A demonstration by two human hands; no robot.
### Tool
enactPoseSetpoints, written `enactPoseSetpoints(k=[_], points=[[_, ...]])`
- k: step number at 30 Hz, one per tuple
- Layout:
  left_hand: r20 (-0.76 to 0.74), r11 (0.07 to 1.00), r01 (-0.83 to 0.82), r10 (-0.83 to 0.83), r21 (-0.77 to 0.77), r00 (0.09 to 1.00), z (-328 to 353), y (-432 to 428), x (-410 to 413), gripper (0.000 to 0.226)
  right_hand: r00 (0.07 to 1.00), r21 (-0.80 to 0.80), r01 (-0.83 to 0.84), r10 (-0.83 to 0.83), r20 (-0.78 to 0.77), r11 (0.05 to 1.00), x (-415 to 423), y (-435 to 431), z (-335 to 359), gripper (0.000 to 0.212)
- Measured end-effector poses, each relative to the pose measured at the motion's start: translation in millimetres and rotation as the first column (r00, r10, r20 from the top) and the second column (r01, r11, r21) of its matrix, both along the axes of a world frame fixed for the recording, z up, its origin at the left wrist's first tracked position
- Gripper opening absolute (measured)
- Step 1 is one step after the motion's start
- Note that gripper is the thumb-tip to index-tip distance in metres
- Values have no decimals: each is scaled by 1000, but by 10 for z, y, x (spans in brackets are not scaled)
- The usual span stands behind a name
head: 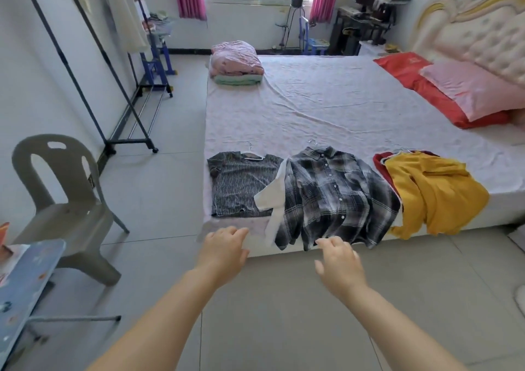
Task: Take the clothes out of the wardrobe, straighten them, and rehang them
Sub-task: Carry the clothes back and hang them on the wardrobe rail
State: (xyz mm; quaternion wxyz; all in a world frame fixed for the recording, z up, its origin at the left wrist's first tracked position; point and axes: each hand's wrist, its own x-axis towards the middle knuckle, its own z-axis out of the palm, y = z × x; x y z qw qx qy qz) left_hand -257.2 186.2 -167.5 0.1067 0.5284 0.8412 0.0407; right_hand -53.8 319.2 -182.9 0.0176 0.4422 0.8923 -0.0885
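Plaid shirt (338,194) lies flat at the near edge of the bed (326,106), approx halfway along it. Its collar points toward the bed's middle and its hem hangs over the edge. The shirt's hanger (312,142) shows as a hook poking out past the collar. A white garment (272,197) sticks out from under the shirt's left side and overlaps the grey patterned top (241,184). That top lies flat at the bed's near left corner w/ the top's hanger (251,154) at its neck. Toward the bed's near right corner a yellow garment (434,191) is crumpled, draped over the edge and lying on a red garment (379,161). A third hanger (400,149) shows just beyond them.

L hand (224,250) is in front of the bed's near edge, just below the grey top, fingers loosely spread, holding nothing. R hand (339,265) is at the same edge, fingers relaxed & apart, also empty. Its tips are right by the plaid shirt's hem; can't tell if they touch.

Folded bedding (235,60) sits at the bed's far left corner. A pink pillow (471,89) lies at the head end. A clothes rack (93,58) stands off the bed's left side, and a grey chair (65,200) stands on that side too.
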Motion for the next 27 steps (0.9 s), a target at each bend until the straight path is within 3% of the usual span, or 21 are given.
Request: enactPoseSetpoints(k=[11,27], points=[[65,998,-61,59,35,996,-263,1509,-1613,46,999,-22,-53,53,8,998,-1709,1554,-141,41],[142,990,-123,133,-75,981,-607,2900,-3408,47,988,-190,-143,151,29,971,-3779,3087,-424,47]])
